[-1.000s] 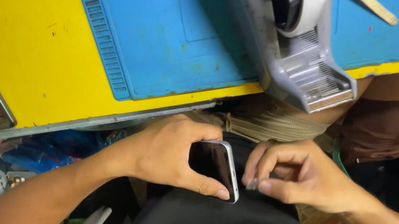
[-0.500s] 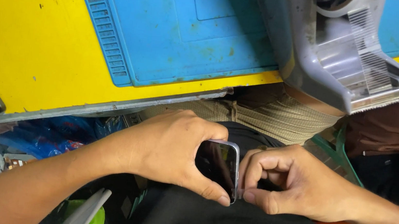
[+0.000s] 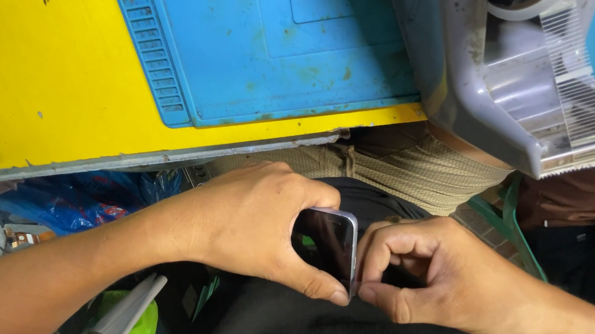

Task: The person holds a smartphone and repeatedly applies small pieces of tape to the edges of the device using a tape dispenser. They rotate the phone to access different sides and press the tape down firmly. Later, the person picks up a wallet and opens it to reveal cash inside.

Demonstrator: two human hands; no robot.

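left hand (image 3: 258, 223) closes around a dark phone (image 3: 325, 245) held below the worktop (image 3: 31, 75); its long axis runs upright. right hand (image 3: 437, 276), fingers curled, pinches the phone's right edge.

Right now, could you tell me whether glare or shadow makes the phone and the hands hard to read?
Head view: the phone screen carries only a faint reflection; left hand and right hand are evenly lit and sharp; the space beneath the yellow table lies in shadow; the blue mat looks bright, without glare.
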